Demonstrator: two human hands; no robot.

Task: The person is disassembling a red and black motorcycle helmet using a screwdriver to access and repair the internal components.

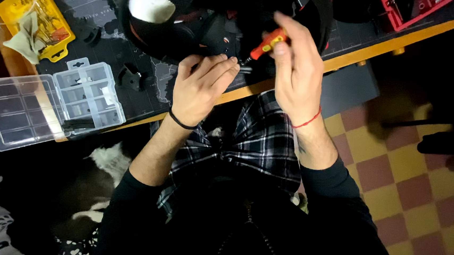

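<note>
Seen from above, a person sits at a dark-matted surface [133, 91] whose wooden front edge runs on a slant, lower at the left and rising to the upper right. Both hands work right at that edge, over the person's plaid-covered lap.

The right hand [294, 76] has its fingers closed around a small orange screwdriver [266, 43]. The driver lies on a slant: its handle points up and right into the hand, its dark tip down and left. The tip meets a large black device [219, 15] with a rounded rim that fills the top middle of the view. The exact spot it touches is too dark to tell.

The left hand [200, 88] lies just beside the tip, fingers stretched out together and pressed on the device's lower edge. They appear to pinch something small, but what cannot be made out.

To the left, well apart from the hands, a clear plastic organiser [47, 104] lies open, its lid hanging past the front edge. A small black part [131, 77] sits on the mat between the organiser and the left hand. At the far upper left is a yellow case [35, 15] with a pale cloth on it. A red tray [405, 9] sits at the upper right.

Bare mat shows between the organiser and the device. Right of the person, checkered floor [394, 171] lies open.
</note>
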